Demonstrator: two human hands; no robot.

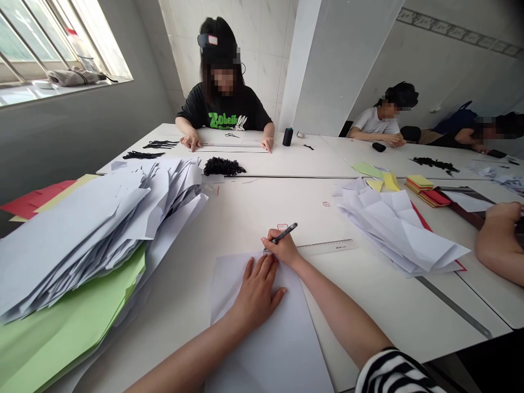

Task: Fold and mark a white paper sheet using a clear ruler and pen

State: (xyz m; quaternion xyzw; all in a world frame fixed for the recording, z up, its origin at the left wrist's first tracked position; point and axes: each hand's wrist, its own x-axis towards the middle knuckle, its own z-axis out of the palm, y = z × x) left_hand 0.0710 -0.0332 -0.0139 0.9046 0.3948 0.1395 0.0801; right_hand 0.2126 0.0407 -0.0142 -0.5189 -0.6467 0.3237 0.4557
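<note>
A plain white sheet [278,349] lies on the near table [249,204], its surface pale and faintly shaded. The left hand [258,292] rests flat at its far end, fingers apart; the right hand [283,248] clamps a slim pen [285,233] (dark, slanting up rightward), with a clear, finely marked ruler [327,247] extending right.

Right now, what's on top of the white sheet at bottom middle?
The left hand lies on the sheet; at its far edge, the right hand grips a pen and hides part of a ruler. Any marks beneath the left hand are covered.
</note>
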